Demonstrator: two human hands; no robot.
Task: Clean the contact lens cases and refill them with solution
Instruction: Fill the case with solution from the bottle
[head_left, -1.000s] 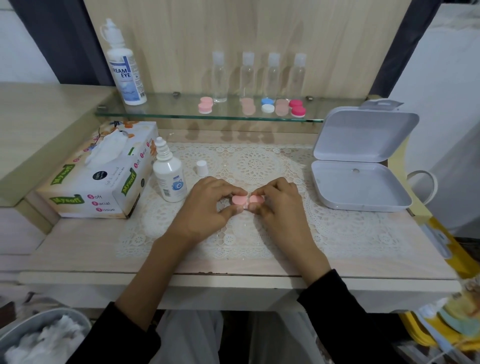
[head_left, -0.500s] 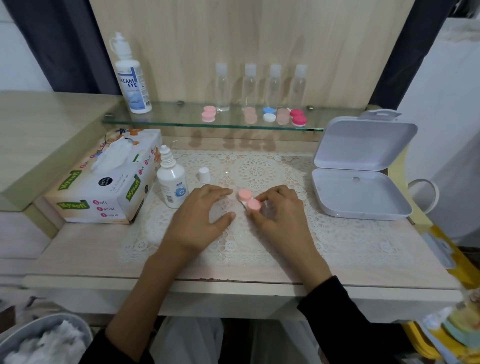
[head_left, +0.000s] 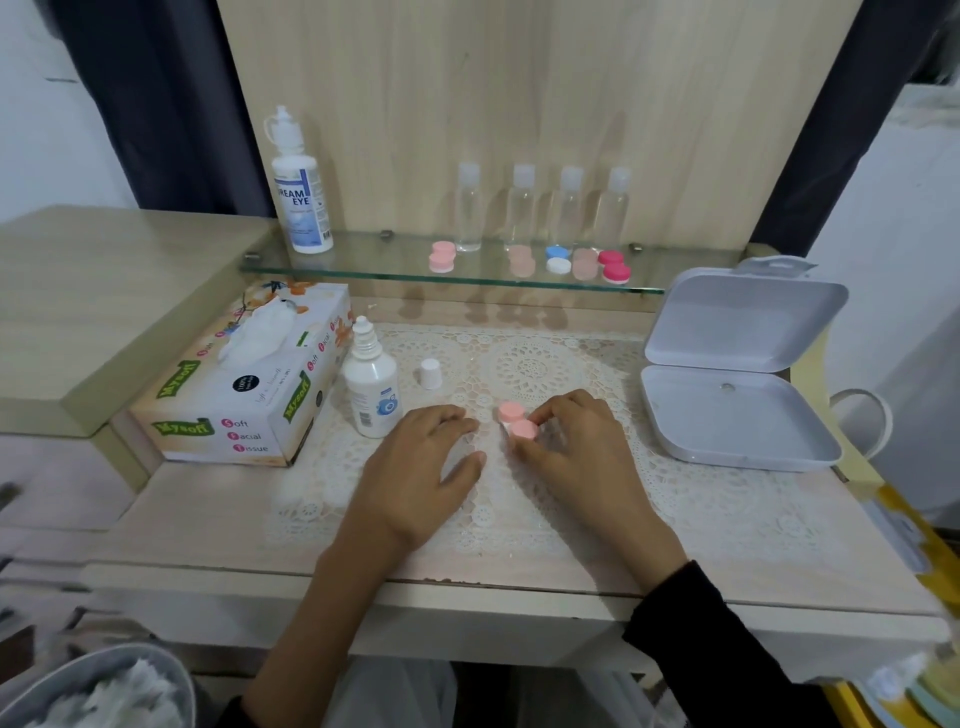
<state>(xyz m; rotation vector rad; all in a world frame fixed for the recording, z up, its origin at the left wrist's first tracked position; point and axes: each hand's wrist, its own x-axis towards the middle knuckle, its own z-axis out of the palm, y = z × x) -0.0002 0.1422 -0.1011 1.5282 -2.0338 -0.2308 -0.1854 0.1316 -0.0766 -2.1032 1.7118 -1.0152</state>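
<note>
Pale wood makes up the counter (head_left: 208, 519), and a lace mat (head_left: 727, 509) covers its middle. The tissue box (head_left: 244, 395) sits toward the back left corner and an open white hinged box (head_left: 727, 426) lies by the right edge. My left hand (head_left: 421, 478) rests flat on the mat, fingers relaxed and holding nothing. My right hand (head_left: 571, 457) has its fingertips curled round the nearer cap of the pink lens case (head_left: 517, 421), which lies on the mat about midway between the front and back edges, both caps on. The small solution bottle (head_left: 370, 384) stands uncapped just right of the tissue box, its white cap (head_left: 430, 373) beside it. I judge the case to be very light, hard plastic, smooth enough to skid on the lace or twist away when one cap is turned. I would pinch each cap by its rim and pin the other cup down with my free hand. Once wet with solution it will likely slip, so a firm, small grip suits it better than force.
</note>
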